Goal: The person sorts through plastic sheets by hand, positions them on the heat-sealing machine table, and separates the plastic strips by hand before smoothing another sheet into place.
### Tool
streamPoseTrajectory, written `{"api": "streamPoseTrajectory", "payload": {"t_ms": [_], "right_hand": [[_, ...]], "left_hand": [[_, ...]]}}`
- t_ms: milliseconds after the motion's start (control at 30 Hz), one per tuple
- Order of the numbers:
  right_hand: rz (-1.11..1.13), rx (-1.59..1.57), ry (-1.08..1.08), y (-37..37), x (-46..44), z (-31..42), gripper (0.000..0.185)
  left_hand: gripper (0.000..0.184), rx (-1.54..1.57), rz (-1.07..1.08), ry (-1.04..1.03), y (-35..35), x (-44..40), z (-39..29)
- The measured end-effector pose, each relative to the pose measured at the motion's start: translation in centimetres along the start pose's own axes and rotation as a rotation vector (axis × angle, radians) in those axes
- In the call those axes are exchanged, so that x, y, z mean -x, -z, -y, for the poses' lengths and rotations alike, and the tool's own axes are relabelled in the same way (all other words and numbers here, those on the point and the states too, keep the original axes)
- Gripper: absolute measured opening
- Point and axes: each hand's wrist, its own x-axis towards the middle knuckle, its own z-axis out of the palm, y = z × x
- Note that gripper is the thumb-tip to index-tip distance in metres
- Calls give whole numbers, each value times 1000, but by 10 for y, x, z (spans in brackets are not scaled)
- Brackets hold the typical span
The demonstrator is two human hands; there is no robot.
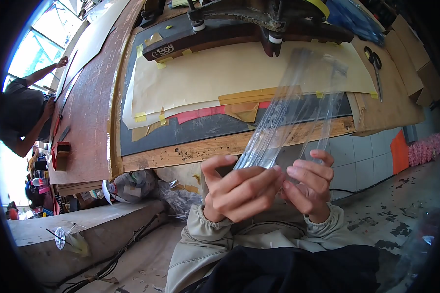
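A bundle of clear plastic sheets (298, 105), thin and folded lengthwise, slants up from my hands over the table edge. My left hand (242, 193) is closed on its lower end, fingers bent across the plastic. My right hand (309, 185) is beside it, fingers curled around the right edge of the plastic, its fingertips near those of the left hand. Beyond the plastic lie stacked cream paper sheets (190, 80) on a dark board (181, 132), with tape pieces along their front edge. Whether the plastic is a bag or loose sheets I cannot tell.
A dark metal machine base (249, 36) stands across the back of the table. Black-handled scissors (374, 61) lie at the right, near cardboard boxes (408, 58). At the left, another person (27, 110) works at a brown table (90, 97). Cables (117, 254) run along the floor.
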Motion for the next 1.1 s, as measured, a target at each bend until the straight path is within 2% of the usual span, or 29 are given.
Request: {"api": "streamPoseTrajectory", "payload": {"t_ms": [167, 200, 300, 400, 500, 533, 633, 833, 867, 967, 1100], "right_hand": [[-19, -155, -45, -3, 3, 3, 22], [-29, -208, -85, -3, 4, 3, 19], [-71, -318, -180, 2, 6, 0, 12], [-113, -339, -203, 5, 14, -6, 6], [-129, -390, -224, 1, 18, -7, 9], [-100, -366, -210, 3, 18, -7, 9], [-28, -217, -164, 8, 16, -7, 11], [23, 23, -60, 1, 8, 2, 13], [-15, 29, -76, -3, 9, 4, 12], [77, 59, -154, 3, 5, 8, 15], [92, 92, -151, 4, 2, 6, 17]], "left_hand": [[13, -79, -55, -73, -3, 11, -1], [12, -35, 5, -39, 0, 10, 0], [21, 133, -107, 143, -21, 13, 7], [22, 107, 44, 151, -23, 14, 20], [15, 192, 47, 163, -33, 25, 23], [24, 212, 13, 180, -34, 24, 22], [21, 325, -118, 251, -38, 22, 19], [22, 255, -114, 203, -30, 13, 15], [22, 229, -101, 182, -29, 13, 15], [22, 202, -103, 169, -29, 14, 13], [21, 187, -112, 154, -30, 14, 14]]}}
